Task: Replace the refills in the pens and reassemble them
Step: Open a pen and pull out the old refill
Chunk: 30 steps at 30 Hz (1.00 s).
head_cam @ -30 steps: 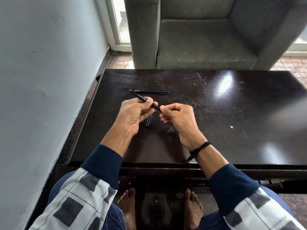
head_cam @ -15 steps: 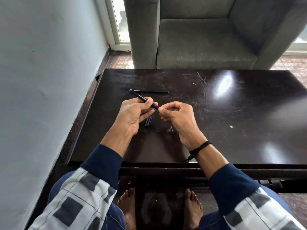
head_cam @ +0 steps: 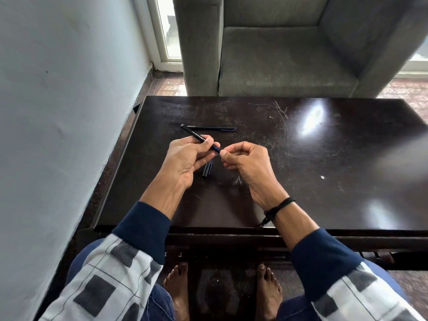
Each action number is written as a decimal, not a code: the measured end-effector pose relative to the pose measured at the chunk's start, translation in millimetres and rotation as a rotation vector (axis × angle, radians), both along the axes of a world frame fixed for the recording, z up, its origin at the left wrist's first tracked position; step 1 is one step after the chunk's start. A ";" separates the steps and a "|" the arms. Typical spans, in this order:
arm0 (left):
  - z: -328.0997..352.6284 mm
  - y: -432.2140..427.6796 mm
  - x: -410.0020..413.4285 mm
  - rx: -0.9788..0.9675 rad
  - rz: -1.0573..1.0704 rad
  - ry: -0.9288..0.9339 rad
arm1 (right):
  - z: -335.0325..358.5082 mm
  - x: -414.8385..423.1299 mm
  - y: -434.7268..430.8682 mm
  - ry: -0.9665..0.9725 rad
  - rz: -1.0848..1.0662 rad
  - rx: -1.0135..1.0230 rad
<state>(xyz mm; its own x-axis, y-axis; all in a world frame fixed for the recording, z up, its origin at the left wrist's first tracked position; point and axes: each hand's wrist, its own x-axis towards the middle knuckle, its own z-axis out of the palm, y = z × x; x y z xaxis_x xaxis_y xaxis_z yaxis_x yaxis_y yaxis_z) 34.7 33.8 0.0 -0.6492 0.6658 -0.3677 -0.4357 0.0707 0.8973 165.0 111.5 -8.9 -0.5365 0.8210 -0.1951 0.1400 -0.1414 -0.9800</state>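
Observation:
My left hand (head_cam: 185,158) grips a black pen barrel (head_cam: 196,136) with white print, its back end pointing up and left over the dark table (head_cam: 324,181). My right hand (head_cam: 245,161) sits at the barrel's front end, thumb and forefinger pinching a small part there. The fingers hide most of that part; only a thin sliver shows in the gap. A second dark pen (head_cam: 212,128) lies flat on the table behind my hands. Two short dark pen pieces (head_cam: 207,169) lie side by side between my hands.
A pale wall runs close along the table's left side. A grey armchair (head_cam: 278,61) stands right behind the far edge. The table's near edge is at my forearms, with my bare feet on the floor below.
My right hand has drawn slightly to the right, opening a small gap at the barrel's front end. My left hand and the barrel have stayed in place.

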 end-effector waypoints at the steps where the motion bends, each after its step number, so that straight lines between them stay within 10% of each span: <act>1: 0.3 -0.4 -0.6 0.004 0.004 0.000 | 0.7 -0.2 -0.6 0.003 0.003 -0.013; 30: 2.2 -1.0 -0.4 0.010 0.027 -0.015 | 0.5 -2.0 -1.1 -0.012 -0.012 -0.031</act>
